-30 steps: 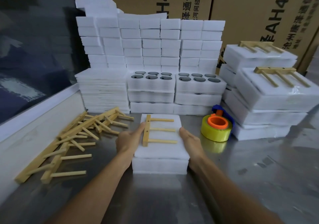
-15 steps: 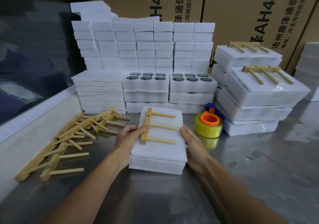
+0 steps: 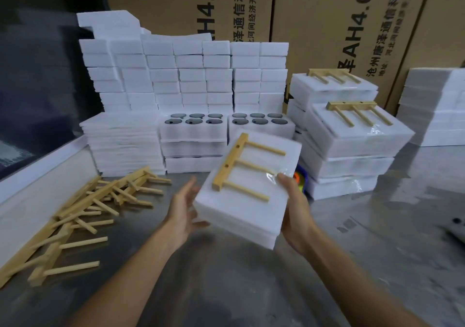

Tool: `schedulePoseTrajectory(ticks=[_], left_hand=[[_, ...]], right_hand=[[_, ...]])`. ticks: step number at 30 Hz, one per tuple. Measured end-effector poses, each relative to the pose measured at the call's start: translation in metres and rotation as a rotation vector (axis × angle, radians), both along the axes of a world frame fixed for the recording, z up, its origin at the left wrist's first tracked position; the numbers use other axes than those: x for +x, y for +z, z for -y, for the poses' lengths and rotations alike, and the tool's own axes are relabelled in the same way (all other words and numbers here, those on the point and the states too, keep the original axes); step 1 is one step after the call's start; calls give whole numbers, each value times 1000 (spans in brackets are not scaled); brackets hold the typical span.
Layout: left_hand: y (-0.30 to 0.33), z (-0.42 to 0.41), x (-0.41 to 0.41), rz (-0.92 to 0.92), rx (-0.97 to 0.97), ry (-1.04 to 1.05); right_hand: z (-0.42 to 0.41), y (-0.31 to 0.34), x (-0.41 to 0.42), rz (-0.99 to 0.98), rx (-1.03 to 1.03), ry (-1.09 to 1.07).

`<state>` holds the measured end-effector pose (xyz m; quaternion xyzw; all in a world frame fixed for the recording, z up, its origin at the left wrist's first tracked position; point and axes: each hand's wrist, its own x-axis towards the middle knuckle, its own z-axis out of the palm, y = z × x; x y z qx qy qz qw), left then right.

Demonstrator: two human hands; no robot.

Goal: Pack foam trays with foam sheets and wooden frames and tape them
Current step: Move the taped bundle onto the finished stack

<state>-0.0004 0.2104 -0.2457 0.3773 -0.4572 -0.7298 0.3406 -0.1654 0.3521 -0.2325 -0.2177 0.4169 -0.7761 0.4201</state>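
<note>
- While tilted above the bench (image 3: 251, 289), the packed foam tray (image 3: 241, 210) carries a wooden frame (image 3: 247, 168) on top.
- Right hand (image 3: 295, 213) grips the tray's right edge.
- Left hand (image 3: 182, 207) is spread open against the tray's left side.
- Loose frames (image 3: 83, 213) lie left of the tray.

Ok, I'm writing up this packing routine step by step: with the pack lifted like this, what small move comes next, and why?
Probably carry the foam pack right and set it on the stack of finished packs. It is lifted off the table, tilted, with a wooden frame on top and glossy tape at its edge. The right hand grips it; the left hand is open beside it.
</note>
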Motion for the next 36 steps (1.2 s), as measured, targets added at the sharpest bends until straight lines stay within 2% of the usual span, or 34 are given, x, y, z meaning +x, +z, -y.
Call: schedulePoseTrajectory(ticks=[5,8,10,13,19,36], left_hand=[[-12,-10,-18,145,-21,-36],[-18,-11,-30,283,-193,-108],[-23,-11,-34,391,-309,-149],[-26,-9,-35,476,-370,-199],[-26,-8,-33,481,-366,-178],[-25,-10,-35,482,-383,-155]], right_hand=[[2,65,-33,-128,-76,-177],[2,100,-52,-69,-98,-303],[1,123,-67,-53,-40,-430],[-1,150,-95,-20,32,-511],[-11,164,-140,31,130,-585],[4,168,-195,38,142,-589]])
